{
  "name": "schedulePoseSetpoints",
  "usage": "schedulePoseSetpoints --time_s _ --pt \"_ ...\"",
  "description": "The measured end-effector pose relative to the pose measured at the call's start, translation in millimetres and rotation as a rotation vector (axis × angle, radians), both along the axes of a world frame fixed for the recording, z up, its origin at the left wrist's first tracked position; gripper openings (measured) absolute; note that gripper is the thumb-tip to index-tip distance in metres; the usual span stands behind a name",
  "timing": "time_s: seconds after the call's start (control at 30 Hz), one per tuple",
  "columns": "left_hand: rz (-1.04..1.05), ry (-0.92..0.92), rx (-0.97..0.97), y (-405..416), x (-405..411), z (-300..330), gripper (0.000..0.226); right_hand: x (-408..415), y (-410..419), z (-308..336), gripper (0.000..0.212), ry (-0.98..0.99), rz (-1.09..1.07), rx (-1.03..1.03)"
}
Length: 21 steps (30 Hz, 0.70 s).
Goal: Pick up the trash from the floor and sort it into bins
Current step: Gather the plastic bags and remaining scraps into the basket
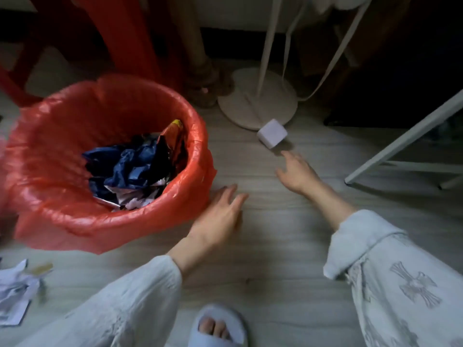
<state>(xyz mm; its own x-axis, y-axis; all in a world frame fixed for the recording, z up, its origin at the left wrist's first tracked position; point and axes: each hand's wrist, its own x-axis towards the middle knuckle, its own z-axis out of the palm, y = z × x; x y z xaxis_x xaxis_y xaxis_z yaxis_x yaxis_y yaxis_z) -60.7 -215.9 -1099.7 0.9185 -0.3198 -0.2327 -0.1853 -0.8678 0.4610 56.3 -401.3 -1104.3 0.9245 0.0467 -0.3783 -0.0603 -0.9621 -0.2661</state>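
Honestly, right hand [297,172] is spread wide, reaching for the white cube [271,133] by the fan base [258,101]; left hand [220,214] loose, empty beside the bin [75,216]. A clumsy poke could knock it away.

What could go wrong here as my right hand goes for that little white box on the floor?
The small white box lies just past the right hand, beside the round stand base; a clumsy touch from the open fingers could push it under the stand's cords. The left hand rests by the red-lined bin and might nudge it. Paper scraps at lower left could be overlooked.
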Motion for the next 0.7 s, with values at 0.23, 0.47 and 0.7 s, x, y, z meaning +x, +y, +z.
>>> schedulePoseSetpoints --time_s 0.23,0.47,0.7 --pt "-0.036 0.225 0.129 13.0 18.6 -88.2 0.057 81.8 5.0 -49.1 0.072 -0.053 0.006 -0.107" --pt "-0.171 0.314 0.279 20.6 -16.2 -112.7 0.06 108.4 24.8 -90.1 0.068 -0.141 -0.048 -0.048" --pt "-0.227 0.415 0.301 19.4 -23.7 -107.7 0.061 111.8 17.0 -93.7 0.057 -0.133 -0.011 0.007"
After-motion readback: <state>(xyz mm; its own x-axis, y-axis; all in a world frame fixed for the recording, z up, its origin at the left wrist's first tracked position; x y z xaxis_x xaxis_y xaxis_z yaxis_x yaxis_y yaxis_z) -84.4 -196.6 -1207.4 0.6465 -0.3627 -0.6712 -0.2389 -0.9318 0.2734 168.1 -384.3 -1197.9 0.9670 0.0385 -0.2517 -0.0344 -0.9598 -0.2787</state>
